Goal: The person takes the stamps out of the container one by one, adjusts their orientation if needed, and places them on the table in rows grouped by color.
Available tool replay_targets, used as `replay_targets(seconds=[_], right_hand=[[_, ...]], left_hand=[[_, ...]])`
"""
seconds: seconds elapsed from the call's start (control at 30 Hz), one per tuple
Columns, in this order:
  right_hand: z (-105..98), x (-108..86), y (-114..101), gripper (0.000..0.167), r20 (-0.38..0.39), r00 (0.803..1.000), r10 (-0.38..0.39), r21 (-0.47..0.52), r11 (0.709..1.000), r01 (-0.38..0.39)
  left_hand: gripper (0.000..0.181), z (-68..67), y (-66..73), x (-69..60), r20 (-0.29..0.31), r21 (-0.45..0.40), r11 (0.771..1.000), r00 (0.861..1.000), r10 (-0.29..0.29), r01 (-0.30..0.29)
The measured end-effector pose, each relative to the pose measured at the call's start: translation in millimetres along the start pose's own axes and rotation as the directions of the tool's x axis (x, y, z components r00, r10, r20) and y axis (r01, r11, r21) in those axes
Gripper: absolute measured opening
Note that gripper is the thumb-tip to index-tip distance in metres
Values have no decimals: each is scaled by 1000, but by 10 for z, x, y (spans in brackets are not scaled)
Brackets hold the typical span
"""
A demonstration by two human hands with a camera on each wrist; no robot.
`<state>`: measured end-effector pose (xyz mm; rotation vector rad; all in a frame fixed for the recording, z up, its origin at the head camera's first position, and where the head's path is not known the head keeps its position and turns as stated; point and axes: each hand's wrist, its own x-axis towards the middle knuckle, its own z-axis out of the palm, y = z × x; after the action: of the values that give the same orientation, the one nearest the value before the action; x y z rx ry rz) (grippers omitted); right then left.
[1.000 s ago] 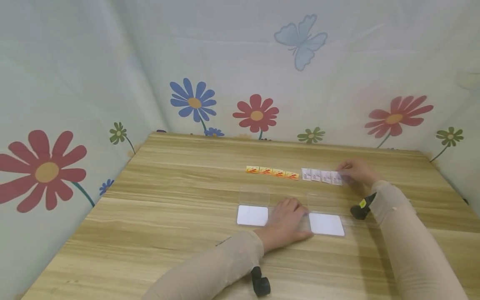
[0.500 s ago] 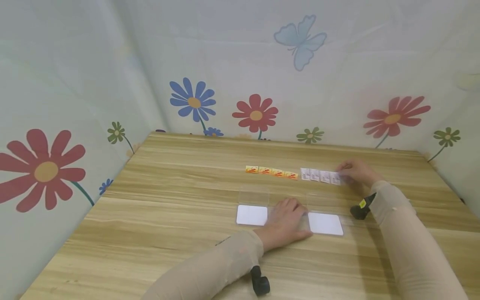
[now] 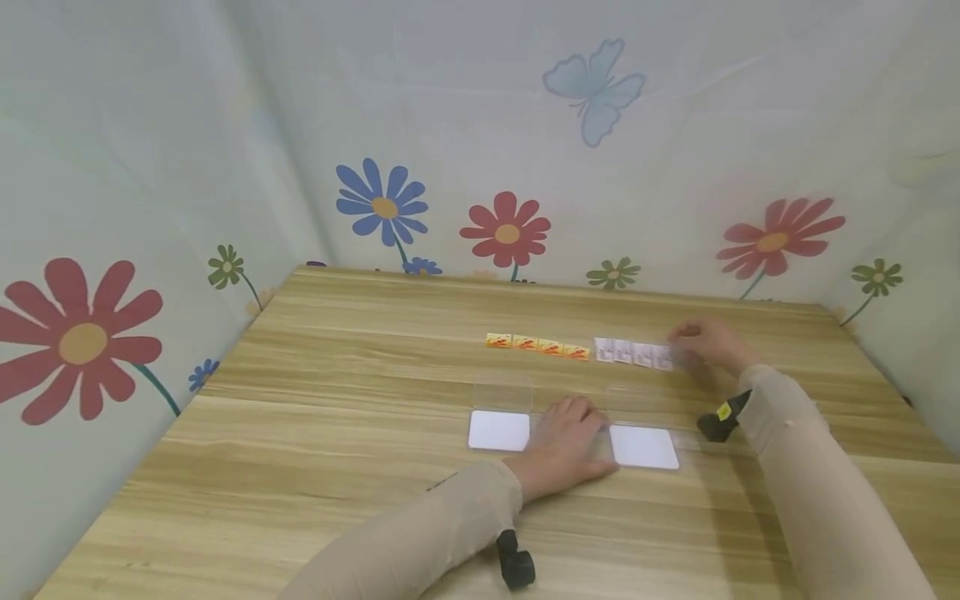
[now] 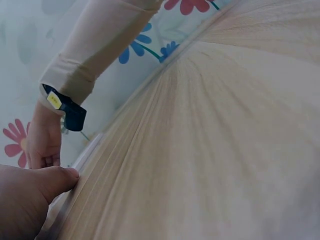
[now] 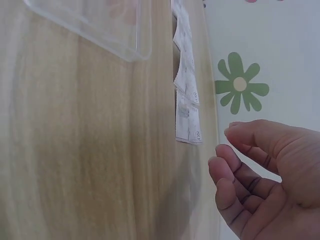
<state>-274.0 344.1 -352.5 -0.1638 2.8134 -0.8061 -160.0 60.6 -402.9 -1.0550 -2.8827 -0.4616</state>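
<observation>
My left hand [image 3: 567, 446] rests palm down between two clear plastic boxes, its fingers relaxed. The left box [image 3: 498, 431] and the right box [image 3: 643, 447] have raised clear lids and white inside. In the left wrist view, the thumb [image 4: 62, 179] lies along the near edge of a box. My right hand [image 3: 708, 343] hovers by the right end of a row of white sachets [image 3: 632, 352]. The right wrist view shows its fingers loosely bent, holding nothing, apart from the last sachet [image 5: 188, 120]. Left of these lies a row of yellow-and-red sachets [image 3: 537, 345].
Both boxes and sachet rows stand on a wood-grain table [image 3: 315, 367]. Behind the table hangs a white curtain [image 3: 450, 100] printed with flowers and a butterfly. Each sleeve carries a black wrist camera, the left one [image 3: 516, 562] low near the table.
The head view has turned slightly, so the whole scene sits a little further left. Both hands keep nearly the same places beside the boxes and sachets.
</observation>
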Motion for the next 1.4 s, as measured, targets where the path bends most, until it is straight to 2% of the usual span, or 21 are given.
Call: replay_targets(seconds=[0.37, 0.67, 0.83, 1.13, 1.4], right_hand=[[12, -192, 8, 36, -80, 996, -50, 16, 999, 51], [103, -383, 109, 36, -145, 985, -96, 50, 993, 104], [113, -471, 104, 38, -156, 984, -88, 57, 994, 98], [165, -621, 66, 39, -190, 979, -80, 58, 994, 92], [239, -690, 15, 39, -244, 966, -86, -3, 996, 87]], left_hand=[[54, -14, 6, 3, -5, 10, 1000, 1000, -1, 1], [54, 36, -12, -18, -44, -3, 1000, 999, 14, -15], [54, -17, -10, -36, -52, 10, 999, 998, 33, -32], [53, -129, -8, -61, -61, 92, 994, 996, 61, -55], [54, -232, -72, -67, -89, 168, 984, 993, 75, -59]])
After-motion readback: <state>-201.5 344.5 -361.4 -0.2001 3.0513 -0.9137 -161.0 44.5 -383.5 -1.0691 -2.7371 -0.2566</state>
